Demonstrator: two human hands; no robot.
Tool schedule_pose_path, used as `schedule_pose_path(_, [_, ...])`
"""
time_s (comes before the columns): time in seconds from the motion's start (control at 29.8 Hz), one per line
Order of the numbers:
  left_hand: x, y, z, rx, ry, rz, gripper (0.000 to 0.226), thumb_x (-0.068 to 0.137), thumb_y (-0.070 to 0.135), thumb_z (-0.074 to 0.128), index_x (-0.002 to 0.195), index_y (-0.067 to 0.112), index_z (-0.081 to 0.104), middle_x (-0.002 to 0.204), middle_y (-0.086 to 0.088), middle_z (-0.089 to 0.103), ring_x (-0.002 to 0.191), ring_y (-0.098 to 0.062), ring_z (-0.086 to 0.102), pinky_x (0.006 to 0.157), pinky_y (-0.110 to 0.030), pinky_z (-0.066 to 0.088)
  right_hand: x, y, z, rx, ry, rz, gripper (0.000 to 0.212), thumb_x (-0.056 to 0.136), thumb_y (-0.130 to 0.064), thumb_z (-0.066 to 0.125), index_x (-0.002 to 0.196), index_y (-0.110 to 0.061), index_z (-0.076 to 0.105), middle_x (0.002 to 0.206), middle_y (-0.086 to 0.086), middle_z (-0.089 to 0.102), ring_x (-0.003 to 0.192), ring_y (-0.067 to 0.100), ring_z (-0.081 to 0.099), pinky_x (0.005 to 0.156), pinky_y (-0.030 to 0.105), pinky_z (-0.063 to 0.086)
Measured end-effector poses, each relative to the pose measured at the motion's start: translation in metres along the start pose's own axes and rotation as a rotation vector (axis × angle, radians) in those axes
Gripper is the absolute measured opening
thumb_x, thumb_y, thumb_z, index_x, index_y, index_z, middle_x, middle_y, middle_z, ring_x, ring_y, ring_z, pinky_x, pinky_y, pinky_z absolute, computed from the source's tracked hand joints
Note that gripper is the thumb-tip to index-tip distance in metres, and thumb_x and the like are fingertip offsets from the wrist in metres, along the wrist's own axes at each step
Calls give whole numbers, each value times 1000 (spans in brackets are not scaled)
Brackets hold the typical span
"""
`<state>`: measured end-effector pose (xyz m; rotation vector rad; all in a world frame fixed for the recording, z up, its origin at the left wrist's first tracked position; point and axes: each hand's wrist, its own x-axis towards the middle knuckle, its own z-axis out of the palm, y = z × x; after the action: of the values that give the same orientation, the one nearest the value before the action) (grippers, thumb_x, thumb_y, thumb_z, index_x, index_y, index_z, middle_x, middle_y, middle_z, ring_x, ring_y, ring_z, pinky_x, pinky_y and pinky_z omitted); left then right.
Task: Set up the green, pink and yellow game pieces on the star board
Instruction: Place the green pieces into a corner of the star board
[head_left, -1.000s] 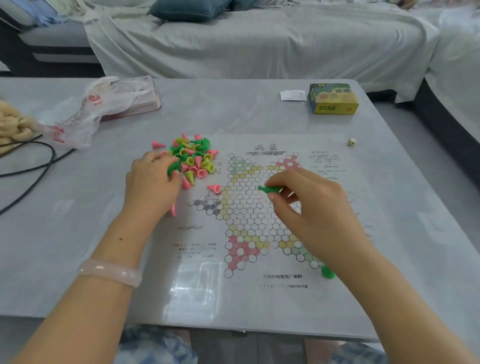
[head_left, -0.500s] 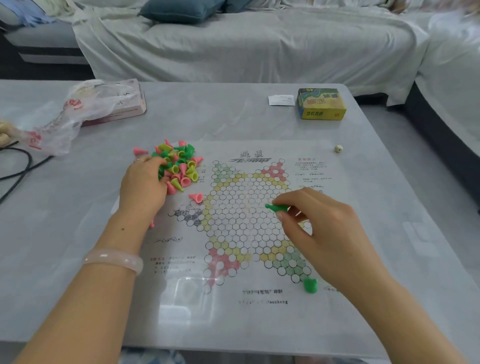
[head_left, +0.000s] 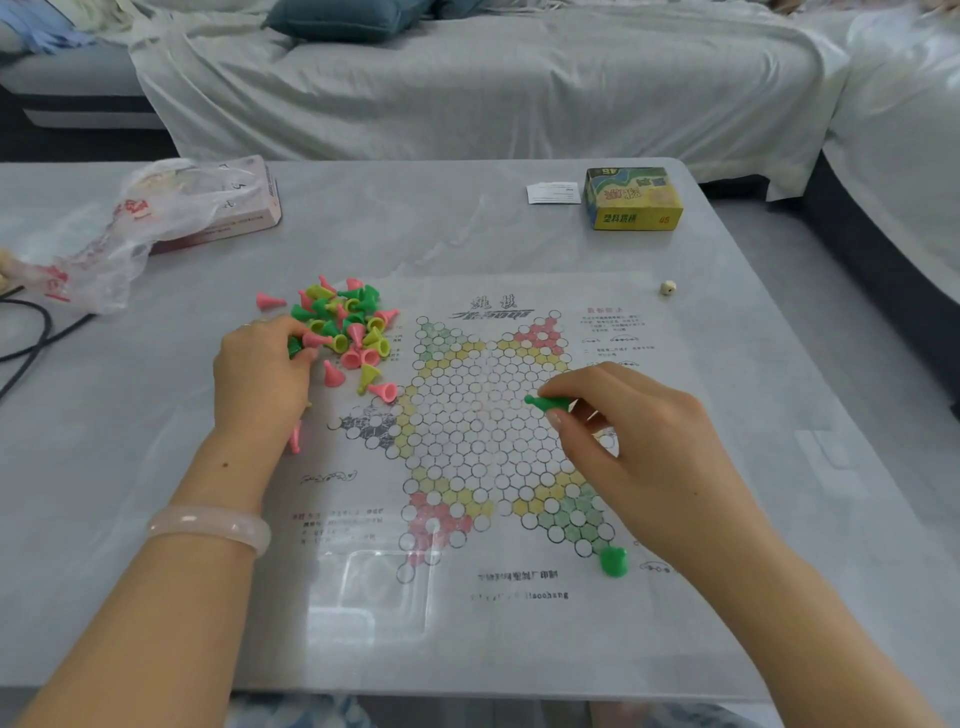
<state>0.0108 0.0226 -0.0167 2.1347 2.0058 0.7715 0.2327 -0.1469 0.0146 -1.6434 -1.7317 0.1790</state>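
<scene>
Grey marble-look table (head_left: 467, 228) spreads out under you, glossy enough to catch the light, and the printed star board (head_left: 493, 426) lies flat across its middle. Your right hand (head_left: 639, 447) pinches a green piece (head_left: 545, 402) sideways between thumb and fingertips, over the board's right half. Another green piece (head_left: 613, 561) stands upright at the tip of the near green corner. Your left hand (head_left: 260, 374), pale bangle (head_left: 210, 525) on the wrist, has its fingers curled into the edge of the pile of green, pink and yellow pieces (head_left: 345, 327) just off the board's far-left corner; exactly what it grips, you can't tell. Far side: a yellow-green box (head_left: 631, 200), a white card (head_left: 553, 192), a small die (head_left: 668, 288), a crumpled plastic bag (head_left: 130, 228) over a pink box (head_left: 244, 218). Beyond, a sofa (head_left: 493, 83) draped in pale sheeting.
</scene>
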Motion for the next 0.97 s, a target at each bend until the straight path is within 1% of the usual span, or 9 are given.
schedule_pose_path(0.3, [2, -6, -5, -53, -22, -18, 23, 84, 10, 61, 105, 3, 67, 108, -20, 66, 101, -36, 58, 92, -36, 42, -1, 0, -1, 4, -3, 3, 22, 84, -25, 48, 98, -19, 64, 85, -12, 62, 70, 1, 57, 68, 25, 54])
schedule_pose_path(0.44, [3, -5, -10, -180, 79, -55, 22, 84, 10, 60, 103, 4, 68, 104, -17, 68, 95, -31, 61, 89, -30, 42, 0, 1, 0, 0, -4, 0, 22, 84, -25, 48, 99, -19, 64, 85, -12, 62, 71, 1, 58, 67, 24, 54])
schedule_pose_path(0.5, [3, -6, -13, -432, 108, -173, 19, 84, 10, 60, 101, 8, 68, 95, -11, 68, 84, -20, 61, 80, -23, 47, 0, 0, 0, -4, -2, -8, 21, 85, -23, 50, 99, -18, 64, 85, -11, 63, 71, 2, 58, 67, 25, 54])
schedule_pose_path(0.6, [6, -8, -17, -1052, 23, -477, 11, 88, 7, 55, 86, 13, 64, 66, 4, 65, 60, -3, 57, 64, -14, 49, -1, 1, -2, -11, -7, -20, 17, 86, -19, 54, 100, -17, 64, 86, -9, 63, 71, 4, 59, 69, 26, 54])
schedule_pose_path(0.67, [5, -4, -20, -1416, -60, -694, 16, 90, 8, 52, 76, 13, 58, 47, 6, 62, 44, 0, 55, 51, -10, 46, -2, 1, -2, -15, -8, -25, 18, 86, -20, 52, 99, -16, 64, 86, -9, 63, 71, 5, 59, 69, 28, 54])
schedule_pose_path(0.71, [2, -1, -20, -1585, -113, -795, 16, 89, 8, 52, 74, 10, 56, 44, 3, 60, 40, -1, 53, 49, -9, 44, -3, 1, -2, -19, -10, -24, 19, 85, -21, 51, 98, -17, 64, 86, -9, 63, 71, 5, 59, 68, 30, 55])
schedule_pose_path(0.81, [-12, 13, -21, -1960, -287, -960, 2, 73, 1, 59, 74, 1, 56, 54, -8, 61, 50, -8, 55, 53, -11, 46, -6, 0, -1, -34, -16, -28, 19, 86, -22, 50, 98, -17, 64, 87, -10, 63, 71, 4, 59, 68, 32, 55])
schedule_pose_path(0.87, [-22, 20, -20, -2072, -350, -981, 12, 66, -2, 58, 77, -3, 58, 61, -14, 60, 62, -9, 52, 59, -13, 47, -7, 0, 0, -40, -24, -32, 15, 87, -19, 54, 98, -16, 64, 87, -9, 63, 72, 5, 59, 68, 33, 55])
schedule_pose_path(0.97, [-31, 30, -20, -2090, -374, -1054, 7, 82, -4, 50, 85, -4, 56, 74, -17, 56, 64, -11, 49, 58, -15, 47, -8, -2, 0, -47, -27, -35, 15, 87, -16, 55, 98, -15, 64, 87, -8, 64, 72, 7, 59, 69, 33, 54])
